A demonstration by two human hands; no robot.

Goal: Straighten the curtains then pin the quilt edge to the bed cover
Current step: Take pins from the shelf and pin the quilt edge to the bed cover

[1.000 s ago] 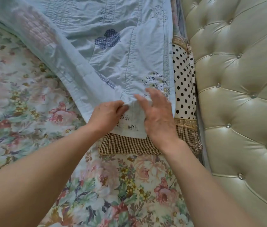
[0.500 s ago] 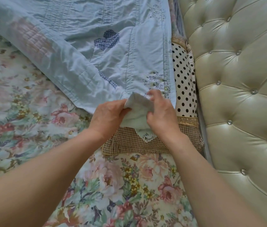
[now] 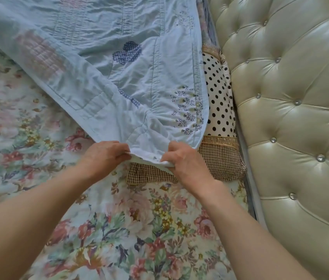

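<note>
Both our hands pinch the quilt (image 3: 107,81) edge, left hand (image 3: 105,154) and right hand (image 3: 181,160) near each other, the hem running left to right between them over the checked pillow (image 3: 218,160), near the bed's headboard (image 3: 293,110) edge

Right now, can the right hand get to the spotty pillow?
Probably yes. The right hand is busy pinching the quilt edge, but the polka-dot pillow lies just beyond it, beside the headboard, with nothing covering its visible side. It would need to let go first.
</note>
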